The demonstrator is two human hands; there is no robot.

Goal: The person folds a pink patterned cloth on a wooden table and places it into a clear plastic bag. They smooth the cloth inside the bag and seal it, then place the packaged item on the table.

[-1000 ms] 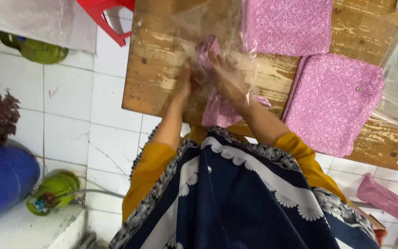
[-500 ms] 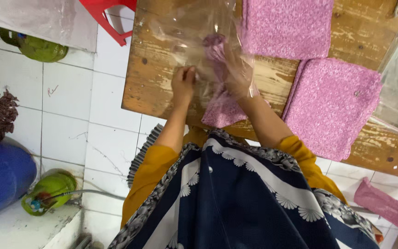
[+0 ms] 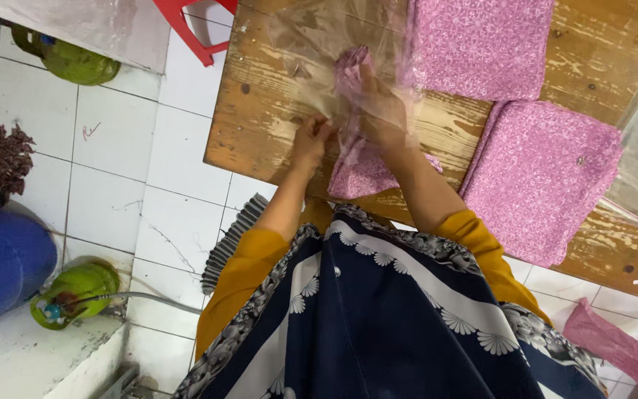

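Centrally, the right hand (image 3: 378, 111) grips the folded pink cloth (image 3: 359, 159) inside a clear bag (image 3: 311, 37); left hand (image 3: 310, 140) fingers pinch the bag's edge.

The right hand (image 3: 378, 111) has pushed the folded pink cloth (image 3: 356, 148) deeper into the clear plastic bag (image 3: 319, 37).

Right hand (image 3: 382, 111) blurred behind plastic bag (image 3: 319, 37) (fingers unclear).

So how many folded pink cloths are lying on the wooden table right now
3: one pink cloth going into the clear bag under the hands, one folded cloth at the table's far edge, one folded piece to the right. More may lie outside the view.
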